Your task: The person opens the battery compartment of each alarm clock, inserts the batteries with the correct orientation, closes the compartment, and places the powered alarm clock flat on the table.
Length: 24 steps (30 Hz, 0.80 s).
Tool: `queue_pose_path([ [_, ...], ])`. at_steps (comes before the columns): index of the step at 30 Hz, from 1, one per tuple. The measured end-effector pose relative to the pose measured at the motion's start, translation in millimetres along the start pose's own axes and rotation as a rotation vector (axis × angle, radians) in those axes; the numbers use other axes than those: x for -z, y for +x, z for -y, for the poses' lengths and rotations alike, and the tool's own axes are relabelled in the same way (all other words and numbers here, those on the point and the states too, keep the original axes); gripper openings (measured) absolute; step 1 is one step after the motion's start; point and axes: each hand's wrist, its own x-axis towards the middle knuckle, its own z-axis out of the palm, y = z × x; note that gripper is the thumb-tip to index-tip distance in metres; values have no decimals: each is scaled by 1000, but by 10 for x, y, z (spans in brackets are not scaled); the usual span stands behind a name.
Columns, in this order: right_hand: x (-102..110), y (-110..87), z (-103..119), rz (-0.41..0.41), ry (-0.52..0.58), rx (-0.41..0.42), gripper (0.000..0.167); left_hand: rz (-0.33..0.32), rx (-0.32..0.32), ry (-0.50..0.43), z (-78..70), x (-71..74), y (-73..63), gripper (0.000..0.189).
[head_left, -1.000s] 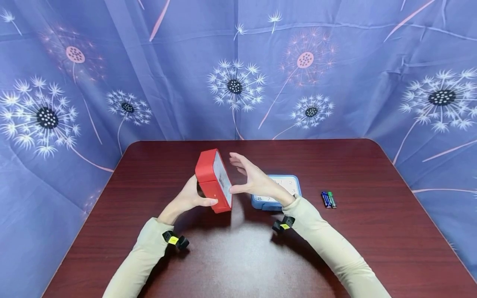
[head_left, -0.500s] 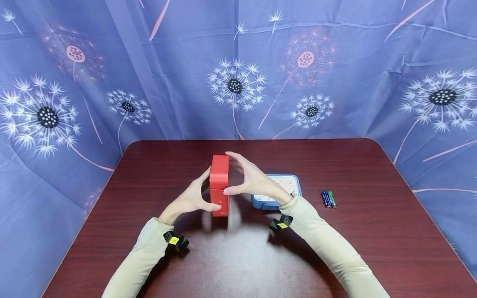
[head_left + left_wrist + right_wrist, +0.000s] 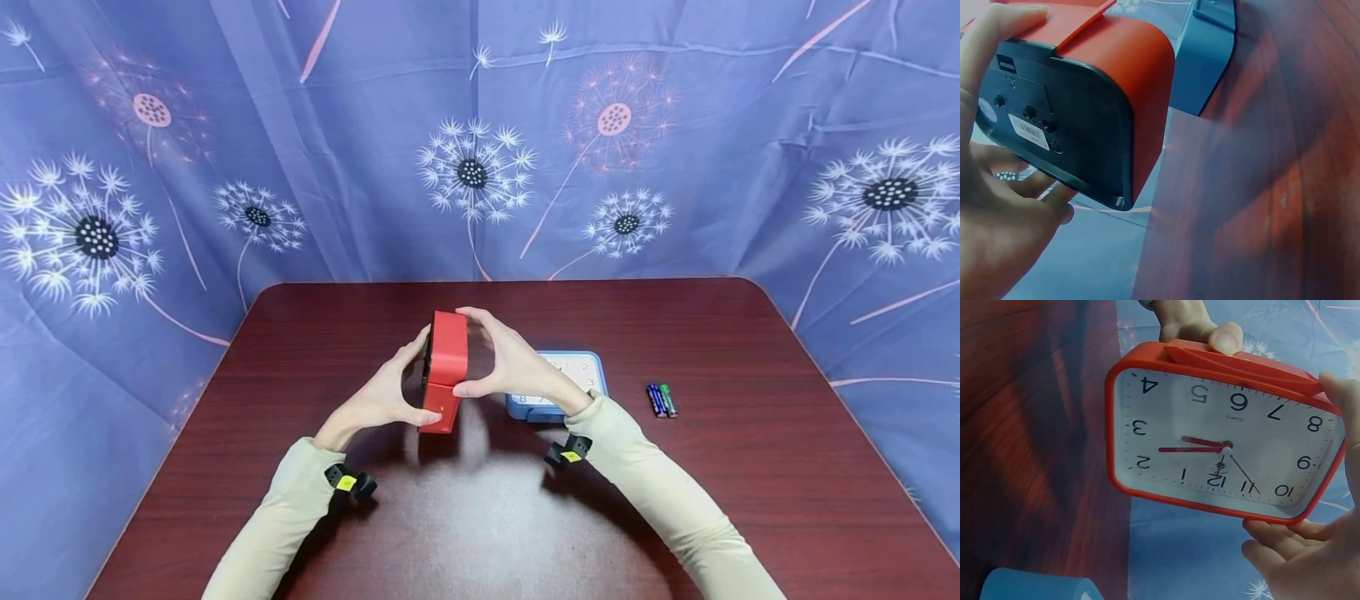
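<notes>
Two sets of fingers (image 3: 1263, 553), on our left hand (image 3: 379, 396) and right hand (image 3: 517, 364), clamp the red clock (image 3: 448, 346), which we hold above the bench (image 3: 480, 517), left of the blue clock (image 3: 583, 372) and well apart from the batteries (image 3: 660, 402).

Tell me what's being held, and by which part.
The red clock: left hand, thumb on the edge by the 6; right hand, thumb by the 8, fingers on the opposite edge.
</notes>
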Motion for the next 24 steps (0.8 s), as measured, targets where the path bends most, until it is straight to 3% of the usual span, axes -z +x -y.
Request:
queue_pose_path([
  [6, 16, -23, -35, -14, 15, 0, 97, -8, -16, -151, -33, 18, -2, 111],
  [10, 51, -41, -59, 22, 5, -10, 99, -24, -2, -149, -45, 18, -7, 109],
  [15, 106, -58, -76, 45, -112, 17, 108, -27, 9, -66, -55, 25, -4, 109],
  [24, 142, -50, -66, 57, -283, 118, 109, -44, -12, 190, -38, 42, 30, 109],
])
